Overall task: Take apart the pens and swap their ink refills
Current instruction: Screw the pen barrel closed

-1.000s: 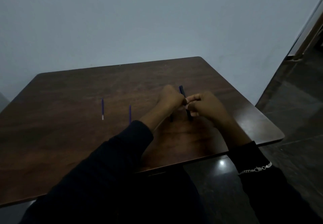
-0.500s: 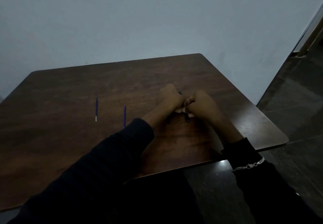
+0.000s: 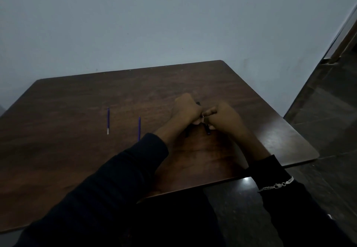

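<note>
Two hands, the left hand (image 3: 186, 109) and right hand (image 3: 224, 117), meet knuckle to knuckle over the tabletop (image 3: 193, 80), both pinching a dark pen (image 3: 207, 131). Two refills (image 3: 108, 120) lie well to their left. Likely the pen is being rejoined; next needs straight alignment and twisting.

I see two thin blue refills lying flat, roughly parallel: the left refill (image 3: 108, 120) has a pale near tip, the right refill (image 3: 139, 128) beside it. A dark pen barrel (image 3: 207, 130) pokes out, mostly hidden.
</note>
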A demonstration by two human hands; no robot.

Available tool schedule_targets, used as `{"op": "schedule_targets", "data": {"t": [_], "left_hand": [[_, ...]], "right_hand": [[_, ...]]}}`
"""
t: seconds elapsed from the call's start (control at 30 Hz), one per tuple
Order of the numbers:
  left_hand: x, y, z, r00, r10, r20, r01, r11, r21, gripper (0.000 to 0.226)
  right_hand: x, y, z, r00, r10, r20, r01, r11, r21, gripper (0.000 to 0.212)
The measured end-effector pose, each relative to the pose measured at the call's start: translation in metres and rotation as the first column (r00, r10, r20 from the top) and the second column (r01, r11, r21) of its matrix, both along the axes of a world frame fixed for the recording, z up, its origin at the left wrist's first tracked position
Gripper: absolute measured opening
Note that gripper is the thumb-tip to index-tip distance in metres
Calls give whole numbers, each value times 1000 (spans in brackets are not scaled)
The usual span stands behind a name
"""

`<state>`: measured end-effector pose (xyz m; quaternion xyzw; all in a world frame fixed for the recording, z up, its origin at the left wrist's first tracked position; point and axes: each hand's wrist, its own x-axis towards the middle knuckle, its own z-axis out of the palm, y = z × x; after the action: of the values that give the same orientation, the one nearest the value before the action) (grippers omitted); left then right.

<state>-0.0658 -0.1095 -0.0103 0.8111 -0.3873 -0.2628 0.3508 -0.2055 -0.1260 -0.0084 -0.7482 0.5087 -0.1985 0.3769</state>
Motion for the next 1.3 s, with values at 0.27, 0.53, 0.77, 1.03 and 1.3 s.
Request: {"op": "schedule_targets", "data": {"t": [0.27,0.53,0.77,1.03,1.3], "left_hand": [[28,46,21,996,60,-62,-64,995,-71,15],[49,80,14,958,147,-246,-167,984,-61,12],[54,89,4,937,156,-314,-196,975,-100,16],[56,110,8,909,85,-408,-170,970,-176,20],[54,154,17,937,-167,-307,46,930,-365,26]], "right_hand": [[5,14,12,996,-90,-7,84,954,-289,20],[52,36,27,978,37,-207,-64,990,-127,25],[86,32,23,937,34,-348,-87,986,-139,18],[78,33,10,987,5,-163,-19,996,-84,22],[53,95,6,964,74,254,-1,961,-276,18]]}}
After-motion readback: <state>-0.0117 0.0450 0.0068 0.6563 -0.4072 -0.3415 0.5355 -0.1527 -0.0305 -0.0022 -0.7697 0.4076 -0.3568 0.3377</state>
